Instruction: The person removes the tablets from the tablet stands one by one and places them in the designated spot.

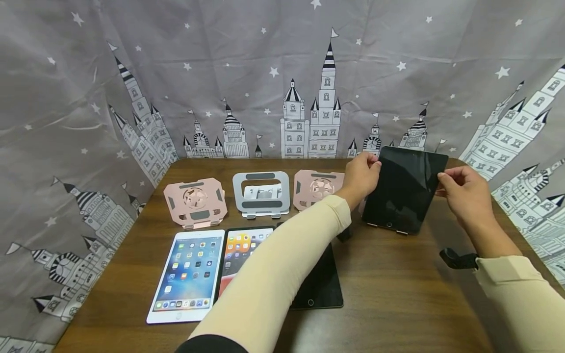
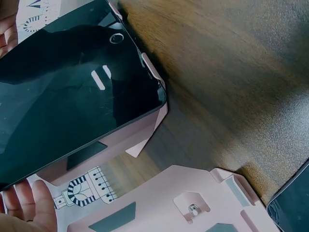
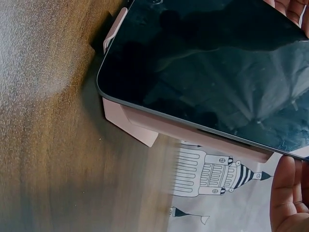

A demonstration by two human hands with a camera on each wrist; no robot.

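A black tablet (image 1: 403, 191) leans upright in a pink tablet stand (image 2: 145, 133), its lower edge at the stand's two small lips. My left hand (image 1: 363, 177) grips the tablet's upper left edge. On the opposite side, my right hand (image 1: 470, 193) pinches the right edge, thumb at the front. Most of the stand is hidden behind the tablet; its pink side and base show in the right wrist view below the tablet's edge. Close by my left hand stands another pink stand (image 1: 304, 192), partly covered by that hand.
Further left are a grey-blue stand (image 1: 261, 204) and a pink stand (image 1: 198, 214). In front lie a white tablet (image 1: 189, 274) with its screen lit, a lit black-rimmed tablet (image 1: 236, 252) and a dark tablet (image 1: 324, 284), the latter two partly under my left sleeve. A castle-print curtain (image 1: 247, 59) hangs behind the wooden table (image 1: 397, 294).
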